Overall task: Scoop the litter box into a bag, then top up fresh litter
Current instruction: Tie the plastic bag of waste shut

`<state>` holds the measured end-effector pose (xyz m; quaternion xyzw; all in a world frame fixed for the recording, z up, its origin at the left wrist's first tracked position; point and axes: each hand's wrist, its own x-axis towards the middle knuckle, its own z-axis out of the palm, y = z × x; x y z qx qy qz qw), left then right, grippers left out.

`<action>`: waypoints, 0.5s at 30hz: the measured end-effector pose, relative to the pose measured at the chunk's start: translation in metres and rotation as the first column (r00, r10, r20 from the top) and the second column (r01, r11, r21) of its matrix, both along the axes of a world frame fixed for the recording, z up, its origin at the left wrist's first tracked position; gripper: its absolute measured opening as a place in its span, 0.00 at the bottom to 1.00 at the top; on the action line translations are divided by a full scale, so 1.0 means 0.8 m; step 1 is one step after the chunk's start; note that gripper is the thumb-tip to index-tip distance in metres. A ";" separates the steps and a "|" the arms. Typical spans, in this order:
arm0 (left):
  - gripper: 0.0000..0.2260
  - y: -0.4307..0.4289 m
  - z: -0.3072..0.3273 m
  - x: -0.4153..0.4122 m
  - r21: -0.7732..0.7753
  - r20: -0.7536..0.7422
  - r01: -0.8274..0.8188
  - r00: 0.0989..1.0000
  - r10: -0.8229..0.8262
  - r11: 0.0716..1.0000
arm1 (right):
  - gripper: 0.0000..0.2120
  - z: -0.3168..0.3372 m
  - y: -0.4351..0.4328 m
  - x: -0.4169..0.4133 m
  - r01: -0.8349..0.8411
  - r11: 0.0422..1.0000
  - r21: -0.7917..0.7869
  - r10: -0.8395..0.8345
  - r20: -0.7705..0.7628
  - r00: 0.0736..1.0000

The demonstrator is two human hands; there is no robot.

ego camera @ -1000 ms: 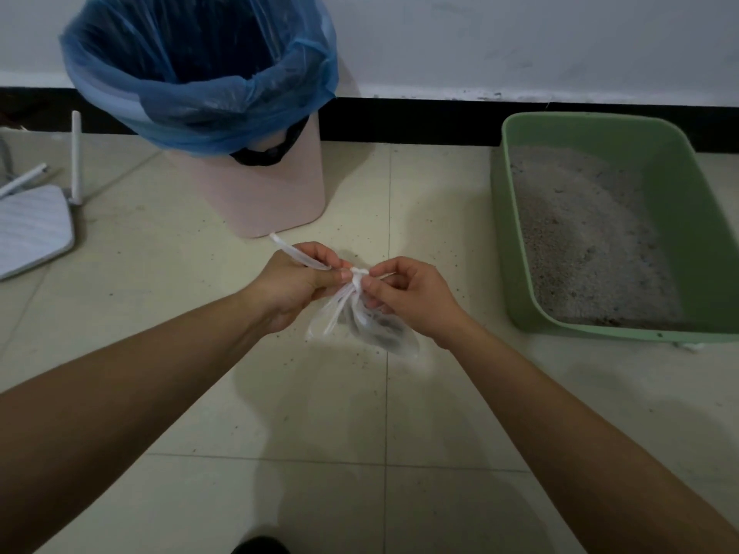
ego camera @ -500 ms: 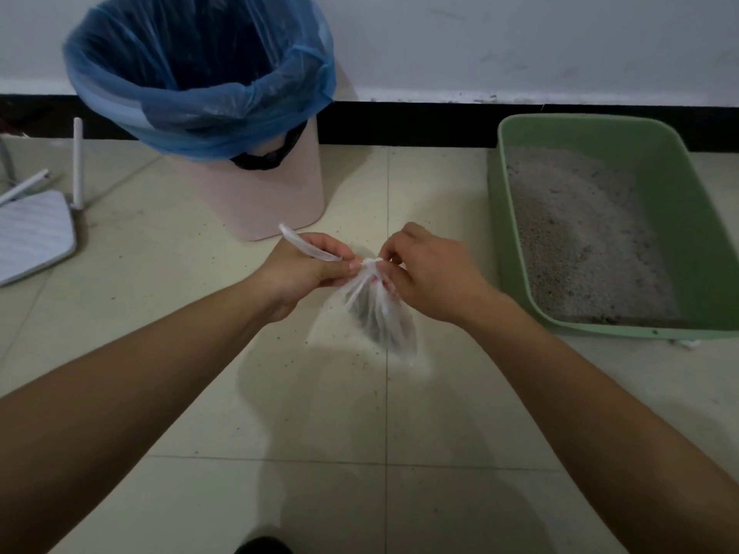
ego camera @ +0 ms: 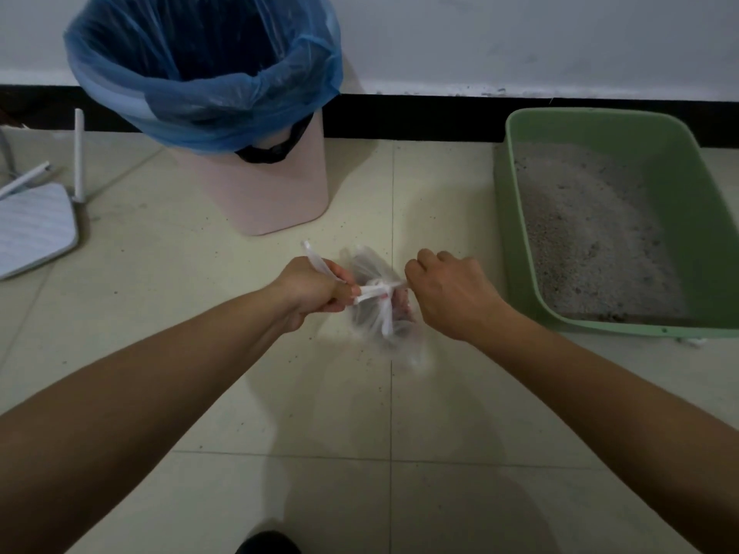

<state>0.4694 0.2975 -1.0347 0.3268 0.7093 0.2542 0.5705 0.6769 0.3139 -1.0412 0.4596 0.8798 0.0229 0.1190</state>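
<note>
A small clear plastic bag (ego camera: 374,317) with dark scooped litter inside hangs between my hands above the floor. My left hand (ego camera: 316,291) grips one white handle strip of the bag, and its end sticks out above my fist. My right hand (ego camera: 450,291) grips the other strip. The two strips are pulled taut sideways into a knot at the bag's neck. The green litter box (ego camera: 512,217), holding grey litter, stands on the floor at the right.
A pink waste bin (ego camera: 272,193) lined with a blue bag stands against the wall, behind my left hand. A white router with antennas (ego camera: 36,229) lies at the far left. Litter grains are scattered over the beige floor tiles.
My hands have moved apart, pulling the handle strips tight at the knot. The bag has swung lower and slightly to the right.
</note>
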 end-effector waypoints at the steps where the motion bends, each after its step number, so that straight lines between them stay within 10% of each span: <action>1: 0.07 -0.002 -0.004 0.004 -0.018 -0.012 0.001 1.000 -0.001 1.000 | 0.17 -0.007 -0.003 -0.003 0.016 1.000 -0.017 -0.015 0.022 1.000; 6: 0.06 0.000 -0.016 0.012 0.007 -0.078 -0.076 0.994 0.076 0.997 | 0.14 -0.033 -0.004 -0.003 0.173 0.977 -0.125 -0.185 -0.086 0.979; 10: 0.11 -0.004 -0.033 -0.009 0.025 -0.085 -0.091 0.992 0.093 0.995 | 0.27 -0.041 -0.013 0.004 0.366 0.821 -0.438 -0.548 -0.421 0.723; 15: 0.39 0.000 -0.051 -0.022 0.097 -0.444 0.244 0.878 -0.178 0.965 | 0.39 -0.049 -0.026 0.002 0.275 0.848 -0.453 -0.429 -0.283 0.858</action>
